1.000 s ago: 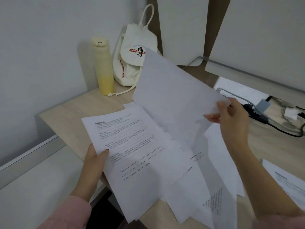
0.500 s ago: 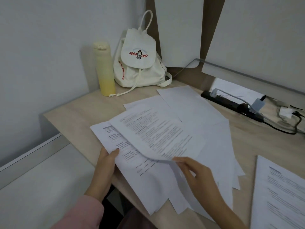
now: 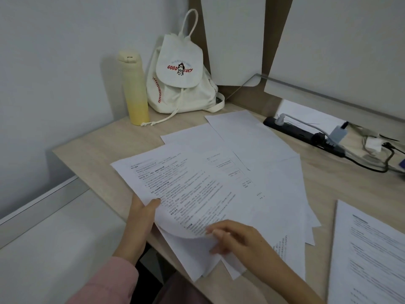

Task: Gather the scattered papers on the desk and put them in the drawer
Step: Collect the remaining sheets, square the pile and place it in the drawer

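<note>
Pale wood counter in a white-walled corner, papers fanned across it. Left hand grips their edge; blurred right hand meets the top sheet, grip unclear.

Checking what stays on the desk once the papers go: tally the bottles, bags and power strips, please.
Pale yellow cylindrical bottle: 1
White canvas drawstring backpack: 1
Black power strip: 1
Total: 3
</note>
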`<state>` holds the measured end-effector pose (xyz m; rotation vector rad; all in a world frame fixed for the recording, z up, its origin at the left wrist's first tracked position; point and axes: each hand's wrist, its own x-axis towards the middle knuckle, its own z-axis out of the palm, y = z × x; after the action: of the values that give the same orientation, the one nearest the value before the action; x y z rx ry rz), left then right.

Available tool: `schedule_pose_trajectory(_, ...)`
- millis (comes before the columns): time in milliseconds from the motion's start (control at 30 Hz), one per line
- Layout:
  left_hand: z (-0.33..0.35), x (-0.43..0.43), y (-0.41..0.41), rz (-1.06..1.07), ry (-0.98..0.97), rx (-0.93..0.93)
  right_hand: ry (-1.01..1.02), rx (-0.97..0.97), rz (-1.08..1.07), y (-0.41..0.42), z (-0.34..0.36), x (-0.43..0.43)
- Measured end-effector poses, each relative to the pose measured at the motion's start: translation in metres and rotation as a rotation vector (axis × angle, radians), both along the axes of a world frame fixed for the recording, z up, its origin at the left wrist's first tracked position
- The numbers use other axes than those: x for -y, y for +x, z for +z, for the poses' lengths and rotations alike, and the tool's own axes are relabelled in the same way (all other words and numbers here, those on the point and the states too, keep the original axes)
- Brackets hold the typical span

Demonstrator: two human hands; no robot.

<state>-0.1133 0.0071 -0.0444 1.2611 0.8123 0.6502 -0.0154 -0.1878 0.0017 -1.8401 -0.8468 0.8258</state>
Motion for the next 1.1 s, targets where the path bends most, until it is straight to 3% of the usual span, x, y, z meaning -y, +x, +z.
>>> schedule_pose_trajectory(133,0.000,0.000,-0.001,0.008,0.024,-0.017,-0.038,0.213,-0.340,0.040,0.001,0.012)
schedule_pose_trajectory(233,0.000,0.000,-0.003,-0.024,0.043,-0.018,-0.285,0.413,-0.534,0.078,-0.010,0.029)
schedule_pose_trajectory(333,0.001,0.001,-0.002,-0.035,0.056,-0.027,-0.451,0.401,-0.587,0.100,-0.016,0.041)
schedule_pose_trajectory(500,-0.001,0.001,0.000,-0.031,0.075,-0.072,-0.527,0.295,-0.561,0.108,-0.016,0.036)
schedule_pose_trajectory(600,-0.003,0.000,0.001,-0.039,0.076,-0.092,-0.490,0.202,-0.479,0.101,-0.013,0.029)
schedule_pose_trajectory(700,0.000,0.000,0.001,-0.034,0.086,-0.104,-0.351,0.334,-0.371,0.093,-0.006,0.025)
schedule_pose_trajectory(867,0.005,0.006,0.000,-0.048,0.067,-0.090,-0.146,0.610,-0.367,0.085,0.020,0.033)
schedule_pose_trajectory(1033,0.007,0.012,-0.004,-0.069,0.056,-0.100,0.030,0.788,-0.603,0.082,0.053,0.050)
schedule_pose_trajectory(1100,0.009,0.013,-0.006,-0.102,0.053,-0.123,0.146,0.778,-0.733,0.082,0.067,0.059)
